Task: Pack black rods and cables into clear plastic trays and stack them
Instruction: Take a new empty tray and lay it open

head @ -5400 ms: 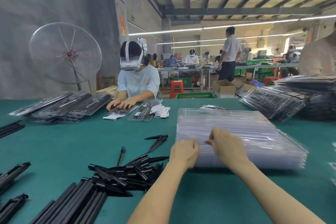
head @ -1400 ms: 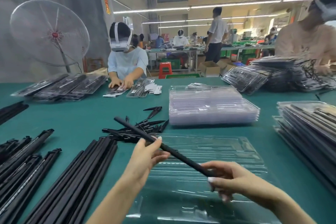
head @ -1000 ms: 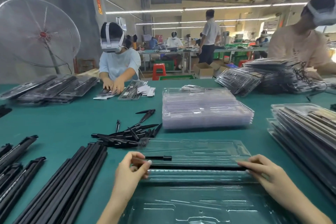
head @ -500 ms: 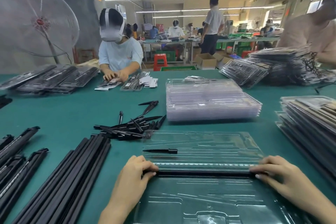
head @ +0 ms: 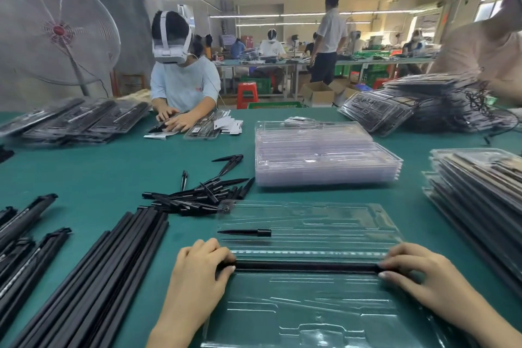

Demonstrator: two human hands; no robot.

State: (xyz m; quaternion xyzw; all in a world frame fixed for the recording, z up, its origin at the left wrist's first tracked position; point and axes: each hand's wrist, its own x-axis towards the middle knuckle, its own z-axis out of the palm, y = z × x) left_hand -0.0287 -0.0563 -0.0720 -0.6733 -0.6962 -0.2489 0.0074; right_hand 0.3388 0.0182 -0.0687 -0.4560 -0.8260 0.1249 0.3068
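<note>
A clear plastic tray (head: 310, 215) lies open on the green table in front of me. A long black rod (head: 305, 266) lies across the tray's middle groove. My left hand (head: 197, 268) holds the rod's left end with curled fingers, and my right hand (head: 421, 277) holds its right end the same way. A short black spike (head: 245, 232) sits in a slot in the tray's far half. More long black rods (head: 93, 280) lie bundled to my left, and a loose pile of short spikes (head: 203, 195) lies beyond them.
A stack of empty clear trays (head: 324, 158) stands behind the open tray. Filled trays (head: 480, 189) are piled at the right edge. Thicker black bars (head: 22, 232) lie far left. A person in a headset (head: 180, 76) works across the table; another leans in at upper right.
The rod, earlier held up slantwise in both hands, has come down level into the tray's middle groove. My hands have stayed on its two ends and now sit low on the tray.
</note>
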